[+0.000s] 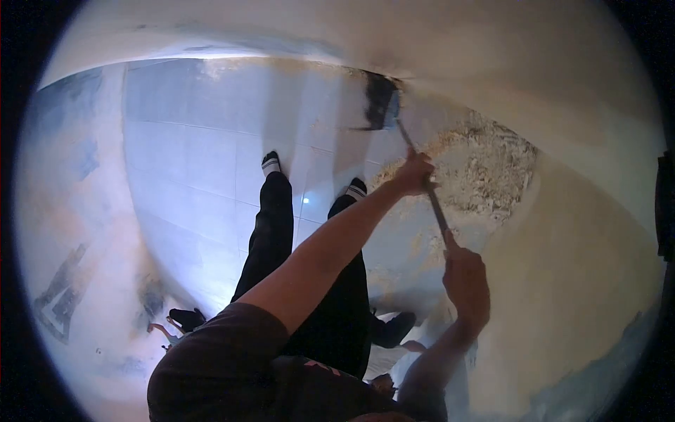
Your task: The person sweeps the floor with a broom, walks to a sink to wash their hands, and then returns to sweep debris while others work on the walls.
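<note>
A long thin handle [437,204] slants across the view, with a flat shovel-like blade [393,109] at its upper end, against the floor near the wall. My left hand [413,174] is wrapped round the upper part of the handle. Lower down, my right hand [467,281] is closed round the same handle. Beside the blade is a dark patch [377,102], perhaps its shadow. A heap of crumbly pale debris [489,169] lies on the floor to the right of the handle.
My feet in striped socks [271,163] stand on pale tiles [190,155]. A curved-looking wall [492,63] runs along the top and right. At the lower left are another person's hands [158,328]. Dark items [394,329] lie behind my legs.
</note>
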`<state>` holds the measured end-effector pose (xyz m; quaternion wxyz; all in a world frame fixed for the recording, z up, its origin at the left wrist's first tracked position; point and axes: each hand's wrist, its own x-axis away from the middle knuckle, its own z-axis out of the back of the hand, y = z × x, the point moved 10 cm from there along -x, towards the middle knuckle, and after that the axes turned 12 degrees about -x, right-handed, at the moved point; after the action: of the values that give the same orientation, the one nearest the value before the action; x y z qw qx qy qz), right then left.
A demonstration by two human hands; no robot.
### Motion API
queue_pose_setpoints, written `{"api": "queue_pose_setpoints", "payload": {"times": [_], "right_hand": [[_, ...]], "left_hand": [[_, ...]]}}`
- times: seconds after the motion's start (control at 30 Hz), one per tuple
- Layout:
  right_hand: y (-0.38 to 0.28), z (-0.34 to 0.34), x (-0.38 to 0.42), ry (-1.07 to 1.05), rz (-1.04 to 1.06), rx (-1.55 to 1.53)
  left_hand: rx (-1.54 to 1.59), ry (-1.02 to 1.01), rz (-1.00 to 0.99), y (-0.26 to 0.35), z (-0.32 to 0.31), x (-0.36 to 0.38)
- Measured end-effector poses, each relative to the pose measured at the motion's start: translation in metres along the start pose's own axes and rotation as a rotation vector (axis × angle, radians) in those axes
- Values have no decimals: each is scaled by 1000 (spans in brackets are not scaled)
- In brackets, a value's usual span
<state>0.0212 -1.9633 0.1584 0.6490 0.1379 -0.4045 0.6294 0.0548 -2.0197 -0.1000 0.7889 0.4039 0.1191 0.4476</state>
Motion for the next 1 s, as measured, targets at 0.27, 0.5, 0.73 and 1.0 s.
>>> {"api": "queue_pose_setpoints", "payload": {"times": [0.27,0.5,0.73,1.0], "right_hand": [[37,67,100,-114,-162,-189],[33,17,150,-224,-462,-953],[6,-34,213,-83,-286,-416],[-30,-76,220,-116,-474,-654]], "left_hand": [[-201,75,-63,130,57,6],[-146,97,36,125,97,65],[-205,-87,-207,174,67,123],[-139,-93,-221,145,67,170]]}}
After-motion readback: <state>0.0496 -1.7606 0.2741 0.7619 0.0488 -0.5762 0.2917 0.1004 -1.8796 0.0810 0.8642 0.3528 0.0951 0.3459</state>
